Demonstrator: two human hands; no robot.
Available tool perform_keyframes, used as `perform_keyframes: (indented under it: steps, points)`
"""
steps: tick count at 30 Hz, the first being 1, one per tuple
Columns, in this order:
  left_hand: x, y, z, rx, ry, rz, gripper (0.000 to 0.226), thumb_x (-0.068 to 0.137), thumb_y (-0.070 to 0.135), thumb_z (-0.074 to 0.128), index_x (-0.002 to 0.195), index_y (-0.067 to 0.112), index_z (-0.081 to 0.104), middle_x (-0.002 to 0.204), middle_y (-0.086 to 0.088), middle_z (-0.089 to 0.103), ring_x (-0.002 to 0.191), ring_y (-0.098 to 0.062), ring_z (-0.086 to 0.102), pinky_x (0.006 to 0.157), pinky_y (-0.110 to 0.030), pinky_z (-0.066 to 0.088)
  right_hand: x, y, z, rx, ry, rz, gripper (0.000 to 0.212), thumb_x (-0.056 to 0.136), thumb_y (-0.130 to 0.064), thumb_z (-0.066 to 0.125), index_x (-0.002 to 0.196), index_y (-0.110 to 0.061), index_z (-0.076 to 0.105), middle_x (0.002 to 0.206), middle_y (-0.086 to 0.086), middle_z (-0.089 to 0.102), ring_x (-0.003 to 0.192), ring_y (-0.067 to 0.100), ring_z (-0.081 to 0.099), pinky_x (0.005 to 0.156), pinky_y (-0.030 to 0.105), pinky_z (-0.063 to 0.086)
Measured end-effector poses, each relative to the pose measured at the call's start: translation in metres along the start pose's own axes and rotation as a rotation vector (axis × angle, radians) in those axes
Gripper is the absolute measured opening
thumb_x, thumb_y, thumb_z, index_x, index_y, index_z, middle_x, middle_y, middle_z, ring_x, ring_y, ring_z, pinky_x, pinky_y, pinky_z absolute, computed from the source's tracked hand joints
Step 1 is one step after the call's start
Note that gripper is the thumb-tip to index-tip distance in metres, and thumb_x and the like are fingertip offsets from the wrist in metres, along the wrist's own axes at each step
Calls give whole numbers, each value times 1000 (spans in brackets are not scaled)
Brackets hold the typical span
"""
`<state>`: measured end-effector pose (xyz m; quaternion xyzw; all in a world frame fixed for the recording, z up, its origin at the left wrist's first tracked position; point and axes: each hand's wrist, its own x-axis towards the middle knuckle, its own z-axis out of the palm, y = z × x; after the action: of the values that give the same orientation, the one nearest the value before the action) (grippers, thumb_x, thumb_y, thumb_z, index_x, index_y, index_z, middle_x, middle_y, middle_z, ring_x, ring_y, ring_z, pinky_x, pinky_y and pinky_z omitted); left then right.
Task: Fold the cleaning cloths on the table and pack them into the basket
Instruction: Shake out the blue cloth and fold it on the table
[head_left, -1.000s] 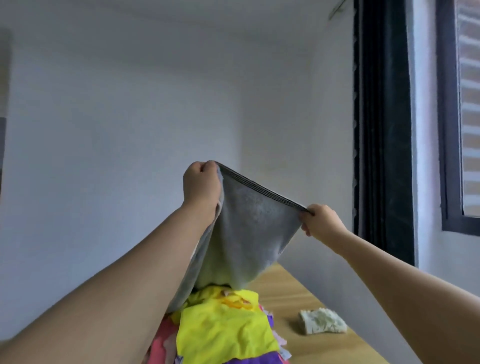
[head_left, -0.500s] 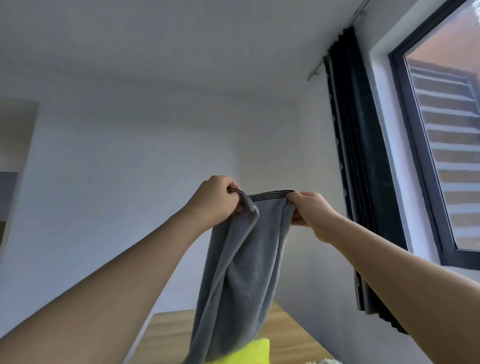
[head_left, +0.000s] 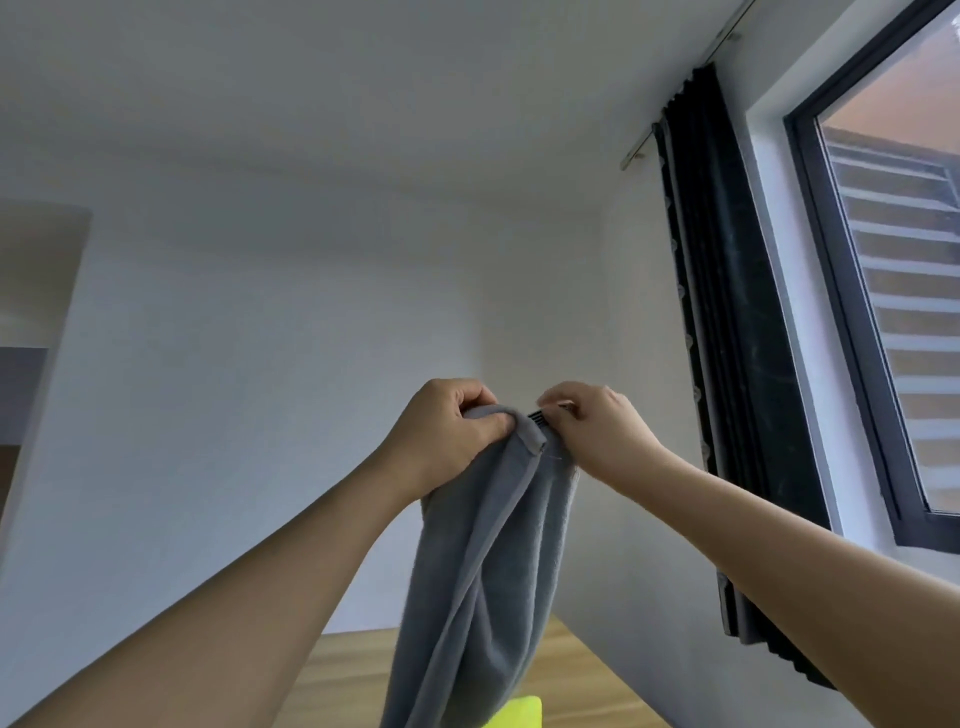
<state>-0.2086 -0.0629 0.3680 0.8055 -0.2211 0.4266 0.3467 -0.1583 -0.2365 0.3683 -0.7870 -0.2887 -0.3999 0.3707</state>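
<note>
Nearest you, your two bare forearms reach up and forward, and between them the soft grey terry cleaning cloth (head_left: 483, 571) hangs in a long, limp drape, its lower end dropping out of view over the light wooden counter (head_left: 576, 670), where a corner of a bright yellow cloth (head_left: 519, 713) shows at the bottom edge. At the top, your left hand (head_left: 447, 431) is curled round a bunched corner of the grey cloth, and your right hand (head_left: 592, 426) pinches the dark-striped hem just beside it, so the two corners are almost touching. Judging by the way it sags, the cloth is light and floppy, with enough nap that it should not slip from a firm pinch, but it will not hold a crease unaided; take it by the hemmed corners and lay it flat on the counter to press the fold. Beyond your hands stand the plain white wall, a dark pleated curtain (head_left: 727, 364) and a black-framed window (head_left: 852, 312); the basket is not in view
</note>
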Motion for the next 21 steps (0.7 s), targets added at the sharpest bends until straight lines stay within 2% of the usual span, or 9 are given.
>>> perform_keyframes:
  steps: [3,5,8,10,11,14,15,18,21]
  points:
    - [6,-7,3,64,24,-54,17,80,29,70,72,14,68,77,-5,68,69,-12,57,66,-31,48,-8,-1,2,61,-78,-5,20,92,-8,38,95,-25,48,70,3,56,58,19,47,48,25,37]
    - [10,-11,7,78,65,-86,18,80,29,69,70,14,67,72,-4,66,67,-13,55,63,-30,46,-13,3,0,60,-119,63,30,81,3,33,82,-18,54,70,1,53,61,19,44,48,23,34]
    - [14,-14,14,13,62,-147,19,80,28,69,70,13,67,68,1,61,66,-12,54,64,-28,45,-19,12,0,172,-187,267,32,75,0,39,73,-13,68,84,10,63,75,22,53,62,27,46]
    - [15,-14,19,-39,50,-162,19,81,27,70,71,11,68,70,1,62,68,-11,54,65,-26,44,-23,16,0,298,-292,362,20,76,-17,56,87,-11,72,106,15,68,90,26,60,86,41,53]
    - [15,-13,22,-57,49,-163,18,81,26,70,71,11,68,71,0,63,69,-11,54,65,-26,44,-25,18,-2,336,-350,363,26,74,-24,63,94,-12,72,111,14,68,94,24,62,94,44,50]
    - [17,-11,28,-62,36,-146,16,83,27,70,74,13,69,76,-2,66,72,-12,57,67,-27,47,-26,20,-5,382,-465,288,24,80,-28,70,103,-21,71,104,-2,73,97,13,65,82,27,50]
    - [19,-10,28,-48,28,-137,16,83,27,70,75,13,69,78,-4,68,74,-13,58,68,-29,49,-25,18,-5,404,-456,272,23,82,-28,71,104,-22,71,101,-4,73,96,12,66,79,25,50]
    - [30,-10,23,-23,-13,-124,16,82,28,72,77,13,69,83,-8,69,75,-15,59,72,-33,51,-16,20,2,378,-287,236,17,85,-27,68,99,-18,72,97,2,72,91,15,66,81,31,53]
    - [36,-6,18,-24,-65,-123,17,83,27,71,80,10,69,81,-5,69,74,-15,60,70,-31,50,-7,22,12,303,-142,235,21,89,-27,60,90,-10,71,86,15,67,73,16,54,65,30,43]
